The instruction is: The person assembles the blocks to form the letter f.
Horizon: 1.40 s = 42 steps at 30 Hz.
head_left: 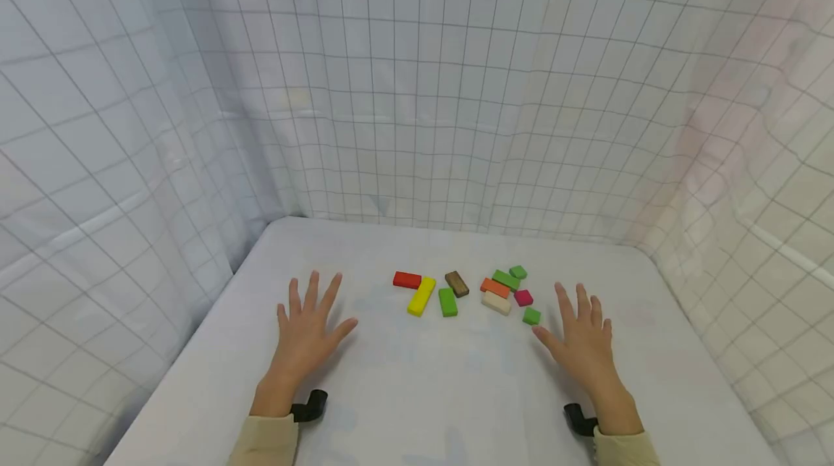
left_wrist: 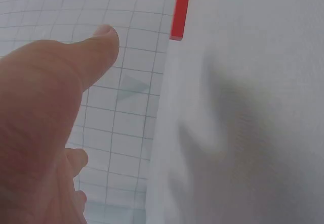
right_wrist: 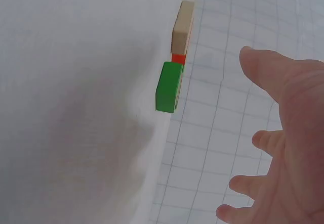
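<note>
Left hand (head_left: 306, 332) lies flat on the table (head_left: 417, 394), fingers spread and straight, holding nothing. Right hand (head_left: 583, 339) lies the same way, palm down, empty. Between them sit 9 blocks in 2 loose groups. Small green block (head_left: 531, 316) lies just beside the right thumb, not touching. Yellow block (head_left: 421, 296) and red block (head_left: 407, 280) touch, well apart from the left hand.

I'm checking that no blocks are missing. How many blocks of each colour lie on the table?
Green blocks: 4
Red block: 1
Yellow block: 1
Brown block: 1
Orange block: 1
Cream block: 1
Magenta block: 1
Total: 10
</note>
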Tool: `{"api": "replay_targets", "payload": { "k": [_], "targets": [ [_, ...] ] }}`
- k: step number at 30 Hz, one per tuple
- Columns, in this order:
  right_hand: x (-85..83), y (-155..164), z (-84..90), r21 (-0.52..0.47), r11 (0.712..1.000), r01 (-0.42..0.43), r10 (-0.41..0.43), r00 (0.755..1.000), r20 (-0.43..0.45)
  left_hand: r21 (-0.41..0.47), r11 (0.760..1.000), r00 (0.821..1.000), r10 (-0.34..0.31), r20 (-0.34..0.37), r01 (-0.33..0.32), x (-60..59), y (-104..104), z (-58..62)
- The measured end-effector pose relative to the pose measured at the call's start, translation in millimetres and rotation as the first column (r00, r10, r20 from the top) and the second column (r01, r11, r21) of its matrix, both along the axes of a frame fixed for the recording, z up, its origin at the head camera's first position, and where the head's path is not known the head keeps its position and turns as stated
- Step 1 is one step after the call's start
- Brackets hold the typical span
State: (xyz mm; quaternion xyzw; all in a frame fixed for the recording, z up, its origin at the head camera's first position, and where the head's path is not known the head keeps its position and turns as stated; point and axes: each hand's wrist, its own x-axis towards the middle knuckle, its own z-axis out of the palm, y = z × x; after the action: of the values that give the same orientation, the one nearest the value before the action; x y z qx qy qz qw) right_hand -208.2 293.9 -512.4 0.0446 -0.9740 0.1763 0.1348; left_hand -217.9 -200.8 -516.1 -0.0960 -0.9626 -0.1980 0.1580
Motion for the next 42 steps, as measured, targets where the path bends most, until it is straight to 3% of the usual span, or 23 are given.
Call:
{"api": "replay_targets", "payload": {
  "k": [5, 12, 16, 21, 26, 31, 38, 42],
  "targets": [
    [-2.6, -10, 11.0, 0.002, 0.997, -0.072, 0.072, 0.997, -0.038, 0.016, 0.999, 0.998, -0.048, 0.049, 0.047, -1.9, 2, 10.6],
    [-10.0, -30, 21.7, -0.059, 0.990, -0.131, 0.135, 0.988, 0.075, 0.084, 0.988, 0.987, -0.136, 0.084, 0.129, 0.1, 6, 24.1],
    [-17.9, -45, 21.8, -0.093, 0.980, -0.178, 0.187, 0.978, 0.097, 0.139, 0.975, 0.975, -0.189, 0.117, 0.173, -3.9, 21, 29.7],
    [-27.5, -67, 19.4, -0.142, 0.960, -0.241, 0.255, 0.962, 0.095, 0.210, 0.960, 0.957, -0.223, 0.187, 0.183, -15.4, 51, 35.5],
    [-37.8, -88, 18.6, -0.189, 0.939, -0.289, 0.316, 0.939, 0.135, 0.348, 0.919, 0.927, -0.279, 0.251, 0.183, -27.4, 85, 31.2],
    [-48.1, -108, 19.1, -0.225, 0.931, -0.289, 0.334, 0.921, 0.201, 0.431, 0.887, 0.896, -0.318, 0.310, 0.165, -38.2, 114, 21.5],
    [-60.6, -126, 10.2, -0.229, 0.927, -0.297, 0.347, 0.911, 0.222, 0.428, 0.893, 0.876, -0.313, 0.367, 0.139, -49.3, 139, 10.5],
    [-65.9, -130, 7.9, -0.221, 0.923, -0.315, 0.362, 0.905, 0.222, 0.391, 0.911, 0.878, -0.288, 0.381, 0.129, -54.7, 147, 5.0]
  ]
}}
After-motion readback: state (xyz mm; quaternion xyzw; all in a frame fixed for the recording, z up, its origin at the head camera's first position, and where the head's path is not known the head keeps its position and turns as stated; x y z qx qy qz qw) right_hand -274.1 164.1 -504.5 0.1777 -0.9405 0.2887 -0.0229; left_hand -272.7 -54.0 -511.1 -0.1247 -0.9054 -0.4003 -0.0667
